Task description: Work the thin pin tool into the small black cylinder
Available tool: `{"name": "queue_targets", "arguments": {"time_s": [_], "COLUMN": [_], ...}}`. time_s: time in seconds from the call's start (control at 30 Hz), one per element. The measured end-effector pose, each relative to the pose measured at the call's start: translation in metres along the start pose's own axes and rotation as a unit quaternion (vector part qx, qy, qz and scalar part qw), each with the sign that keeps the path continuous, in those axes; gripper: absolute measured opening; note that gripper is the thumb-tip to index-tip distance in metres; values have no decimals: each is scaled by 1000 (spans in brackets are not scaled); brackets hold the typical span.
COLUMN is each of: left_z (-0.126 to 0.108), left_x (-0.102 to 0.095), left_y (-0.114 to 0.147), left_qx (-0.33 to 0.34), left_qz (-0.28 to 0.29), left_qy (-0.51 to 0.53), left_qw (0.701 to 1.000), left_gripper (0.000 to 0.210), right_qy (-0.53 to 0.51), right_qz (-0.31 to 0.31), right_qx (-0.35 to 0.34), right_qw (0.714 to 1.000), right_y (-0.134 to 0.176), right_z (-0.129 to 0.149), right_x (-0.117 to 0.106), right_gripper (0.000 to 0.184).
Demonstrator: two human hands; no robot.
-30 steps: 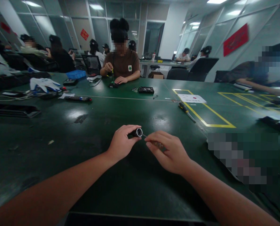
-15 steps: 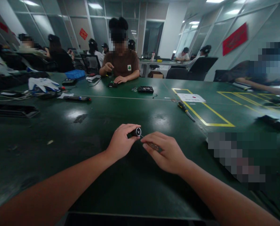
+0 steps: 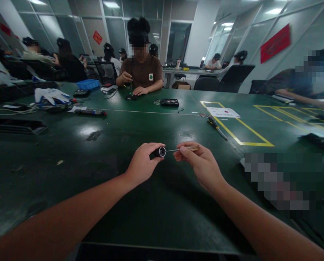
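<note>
In my left hand (image 3: 142,161) is a short black cylinder (image 3: 160,152) with a silver ring round its end; that end faces right. My fingers and thumb close round its sides. My right hand (image 3: 202,161) grips a small screwdriver (image 3: 191,148) by its amber, see-through handle. The thin metal shaft points left, and its tip is at or just in front of the ringed end; whether it touches cannot be made out. Both hands are above the dark green table (image 3: 151,214).
A yellow-and-black screwdriver (image 3: 217,127) lies right of centre, near a white sheet (image 3: 223,112) and yellow tape. White gloves (image 3: 51,97) and a black tray (image 3: 16,125) are on the left. Across the table a person (image 3: 140,70) works by a black case (image 3: 169,102). A blurred-out object lies at right.
My right hand has turned and shifted right and up, so the screwdriver now lies nearly level with its handle in plain view. My left hand keeps the cylinder almost in place.
</note>
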State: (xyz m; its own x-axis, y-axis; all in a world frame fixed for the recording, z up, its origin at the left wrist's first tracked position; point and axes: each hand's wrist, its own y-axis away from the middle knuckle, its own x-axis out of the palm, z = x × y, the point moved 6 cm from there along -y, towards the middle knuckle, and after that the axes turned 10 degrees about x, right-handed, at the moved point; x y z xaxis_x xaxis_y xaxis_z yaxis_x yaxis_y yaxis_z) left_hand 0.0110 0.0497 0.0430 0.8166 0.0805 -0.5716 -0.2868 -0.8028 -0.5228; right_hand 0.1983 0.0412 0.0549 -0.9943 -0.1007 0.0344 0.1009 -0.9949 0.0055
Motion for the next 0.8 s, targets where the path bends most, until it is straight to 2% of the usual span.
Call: {"name": "queue_targets", "arguments": {"time_s": [0.1, 0.17, 0.3, 0.47, 0.8], "left_z": [0, 1, 2, 2, 1], "left_x": [0, 1, 3, 3, 1], "left_y": [1, 1, 3, 2, 1], "left_qx": [4, 7, 3, 17, 35], "left_qz": [2, 2, 6, -5, -13], "left_qy": [-1, 0, -5, -2, -1], "left_qw": [1000, 1000, 1000, 1000, 999], "left_gripper": [44, 45, 45, 45, 44], "right_qy": [-57, -54, 69, 201, 307], "right_qz": [-8, -21, -60, -81, -24], "right_qx": [41, 40, -70, -181, -257], "right_qw": [998, 997, 993, 959, 916], "right_y": [-4, -4, 6, 26, 35], "right_z": [-7, -7, 9, 27, 36], "right_x": [-3, -5, -7, -1, 10], "right_gripper": [25, 26, 20, 12, 9]}}
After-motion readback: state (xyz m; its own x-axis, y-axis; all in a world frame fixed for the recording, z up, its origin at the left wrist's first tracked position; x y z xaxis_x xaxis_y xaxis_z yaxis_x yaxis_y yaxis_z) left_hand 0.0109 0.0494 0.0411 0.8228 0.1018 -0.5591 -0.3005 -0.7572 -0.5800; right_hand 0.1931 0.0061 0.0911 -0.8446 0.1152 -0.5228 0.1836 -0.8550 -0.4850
